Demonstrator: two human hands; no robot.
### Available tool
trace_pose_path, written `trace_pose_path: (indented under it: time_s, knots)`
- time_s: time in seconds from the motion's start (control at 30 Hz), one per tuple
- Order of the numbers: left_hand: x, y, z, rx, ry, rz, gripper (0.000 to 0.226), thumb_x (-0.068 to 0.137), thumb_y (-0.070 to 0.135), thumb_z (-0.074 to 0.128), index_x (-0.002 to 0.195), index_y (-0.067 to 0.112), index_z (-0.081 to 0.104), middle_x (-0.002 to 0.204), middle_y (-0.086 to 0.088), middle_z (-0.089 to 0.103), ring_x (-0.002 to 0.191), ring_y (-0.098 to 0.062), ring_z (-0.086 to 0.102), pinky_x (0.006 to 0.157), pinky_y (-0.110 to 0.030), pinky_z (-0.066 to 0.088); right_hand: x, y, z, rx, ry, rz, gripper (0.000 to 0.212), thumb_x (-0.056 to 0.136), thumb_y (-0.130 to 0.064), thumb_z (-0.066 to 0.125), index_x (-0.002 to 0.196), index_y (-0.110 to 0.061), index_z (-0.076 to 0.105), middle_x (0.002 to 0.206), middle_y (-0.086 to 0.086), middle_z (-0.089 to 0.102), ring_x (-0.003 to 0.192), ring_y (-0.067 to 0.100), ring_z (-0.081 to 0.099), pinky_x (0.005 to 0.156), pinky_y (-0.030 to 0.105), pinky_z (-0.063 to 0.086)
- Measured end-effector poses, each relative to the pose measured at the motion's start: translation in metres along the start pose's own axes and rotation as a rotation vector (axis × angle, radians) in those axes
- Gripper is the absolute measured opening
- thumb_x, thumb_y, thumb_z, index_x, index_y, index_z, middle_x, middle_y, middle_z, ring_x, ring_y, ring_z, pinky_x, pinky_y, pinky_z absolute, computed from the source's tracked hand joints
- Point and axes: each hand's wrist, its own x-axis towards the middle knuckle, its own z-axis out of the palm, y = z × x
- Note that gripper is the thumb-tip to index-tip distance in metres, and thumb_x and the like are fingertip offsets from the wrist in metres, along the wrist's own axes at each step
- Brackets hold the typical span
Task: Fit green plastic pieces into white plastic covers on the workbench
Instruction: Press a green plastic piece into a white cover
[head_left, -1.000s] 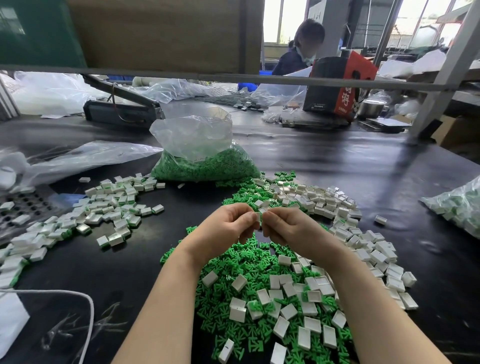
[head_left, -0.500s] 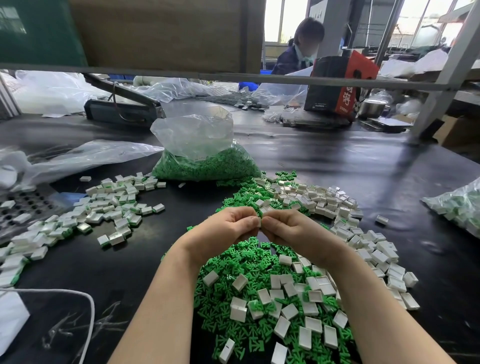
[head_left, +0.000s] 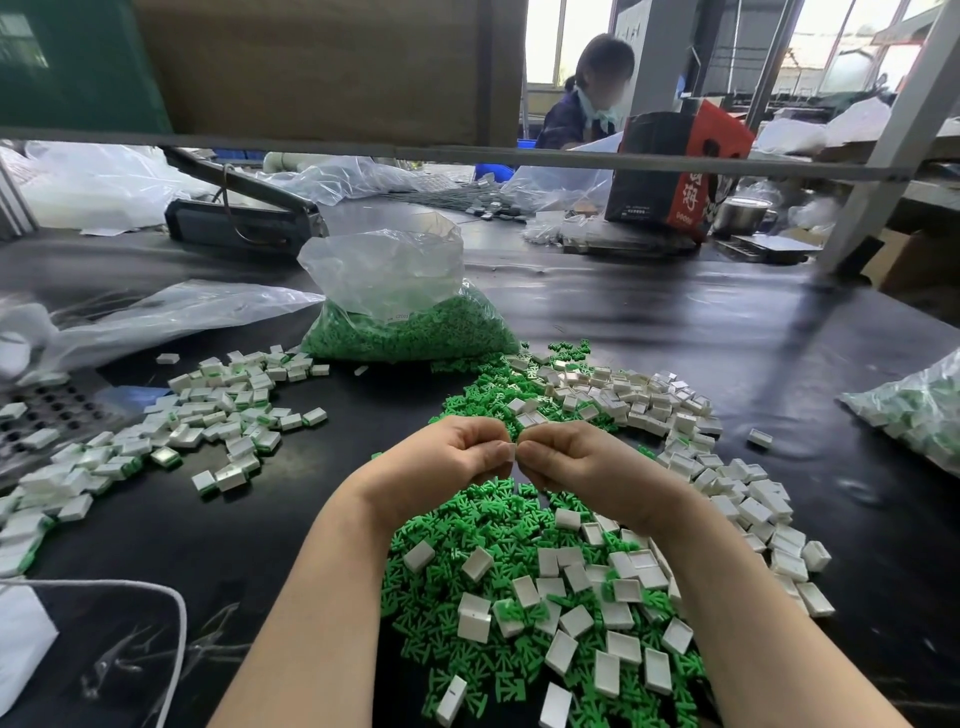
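From the head view, the left hand (head_left: 441, 462) and right hand (head_left: 582, 465) meet above the green pieces (head_left: 483, 519), fingers curled, pinching one white cover (head_left: 511, 451) between them, probably to press an insert home. Loose covers and pieces lie directly beneath on the table (head_left: 675, 332), within easy reach; the finished ones (head_left: 208, 421) are heaped to the left.

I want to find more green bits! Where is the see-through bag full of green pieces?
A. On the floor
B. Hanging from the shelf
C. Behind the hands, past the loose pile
C: the clear bag of green pieces sits on the black workbench, beyond both hands.
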Motion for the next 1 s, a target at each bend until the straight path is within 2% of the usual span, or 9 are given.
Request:
trace_pose_path:
  time_s: [0.2, 0.37, 0.5, 0.6, 0.67, 0.77, 0.83, 0.9, 1.0]
  knots:
    - [0.0, -0.004, -0.005, -0.034, 0.053, -0.003, 0.017, 0.095, 0.018, 0.06, 0.084, 0.02, 0.072, 0.064, 0.012, 0.06, 0.062, -0.002, 0.05, 0.059, -0.013, 0.04, 0.001, 0.001, 0.0, 0.001, 0.029, -0.014, 0.03, 0.101, -0.019, 0.05, 0.071, -0.015, 0.054, 0.057, -0.015, 0.045, 0.052, 0.001, 0.037, 0.053, 0.015, 0.034]
    - [0.0, -0.003, -0.005, -0.044, 0.077, 0.007, 0.009, 0.092, 0.012, 0.064, 0.092, 0.013, 0.073, 0.07, 0.002, 0.071, 0.063, -0.006, 0.061, 0.06, -0.015, 0.046, 0.0, 0.006, -0.003, 0.111, 0.011, 0.003, 0.031, 0.099, -0.027, 0.053, 0.071, -0.014, 0.058, 0.057, -0.01, 0.044, 0.051, 0.004, 0.036, 0.051, 0.015, 0.033]
    - [-0.001, 0.003, -0.003, -0.105, 0.14, 0.069, 0.01, 0.09, 0.011, 0.066, 0.09, 0.016, 0.074, 0.072, 0.001, 0.072, 0.067, -0.007, 0.063, 0.064, -0.016, 0.047, -0.004, 0.007, -0.003, 0.328, 0.007, 0.053, 0.035, 0.09, -0.047, 0.055, 0.069, -0.02, 0.061, 0.058, -0.003, 0.044, 0.05, 0.006, 0.036, 0.049, 0.013, 0.035]
    - [-0.001, 0.005, -0.003, -0.139, 0.18, 0.107, 0.011, 0.086, 0.012, 0.069, 0.09, 0.018, 0.076, 0.079, 0.007, 0.071, 0.078, -0.003, 0.064, 0.076, -0.015, 0.048, -0.003, 0.008, 0.001, 0.548, -0.05, 0.127, 0.044, 0.084, -0.056, 0.054, 0.084, -0.012, 0.061, 0.066, 0.002, 0.051, 0.057, 0.009, 0.044, 0.054, 0.016, 0.038]
    - [-0.001, 0.006, -0.002, -0.127, 0.185, 0.114, 0.01, 0.084, 0.013, 0.071, 0.09, 0.017, 0.078, 0.08, 0.007, 0.063, 0.084, -0.004, 0.061, 0.082, -0.019, 0.047, -0.001, 0.008, 0.004, 0.653, -0.085, 0.127, 0.047, 0.088, -0.054, 0.052, 0.094, -0.009, 0.063, 0.072, 0.005, 0.056, 0.065, 0.013, 0.047, 0.061, 0.023, 0.035]
    - [-0.001, 0.008, 0.0, -0.171, 0.2, 0.095, 0.012, 0.084, 0.013, 0.071, 0.087, 0.022, 0.078, 0.072, 0.018, 0.064, 0.106, -0.006, 0.052, 0.097, -0.03, 0.043, -0.001, 0.006, 0.008, 0.764, -0.11, 0.083, 0.045, 0.091, -0.049, 0.045, 0.093, -0.01, 0.068, 0.077, 0.01, 0.059, 0.071, 0.019, 0.046, 0.066, 0.027, 0.033]
    - [-0.001, 0.009, -0.001, -0.173, 0.2, 0.091, 0.014, 0.084, 0.013, 0.071, 0.086, 0.025, 0.077, 0.071, 0.02, 0.068, 0.118, -0.004, 0.046, 0.102, -0.03, 0.038, 0.0, 0.005, 0.011, 0.832, -0.105, 0.066, 0.044, 0.094, -0.044, 0.041, 0.092, -0.01, 0.068, 0.079, 0.012, 0.058, 0.073, 0.02, 0.046, 0.07, 0.028, 0.031]
    - [-0.002, 0.009, -0.002, -0.15, 0.183, 0.102, 0.013, 0.084, 0.012, 0.07, 0.088, 0.023, 0.077, 0.073, 0.018, 0.067, 0.113, -0.003, 0.048, 0.1, -0.024, 0.037, 0.002, 0.004, 0.014, 0.874, -0.092, 0.072, 0.041, 0.092, -0.045, 0.047, 0.09, -0.01, 0.067, 0.08, 0.01, 0.056, 0.07, 0.017, 0.049, 0.069, 0.027, 0.032]
    - [-0.004, 0.011, -0.002, -0.117, 0.167, 0.124, 0.011, 0.085, 0.009, 0.069, 0.089, 0.016, 0.077, 0.079, 0.001, 0.058, 0.09, -0.002, 0.052, 0.087, -0.015, 0.041, 0.003, 0.004, 0.016, 0.912, -0.087, 0.085, 0.041, 0.081, -0.048, 0.057, 0.089, -0.008, 0.062, 0.075, 0.004, 0.06, 0.062, 0.012, 0.05, 0.061, 0.021, 0.037]
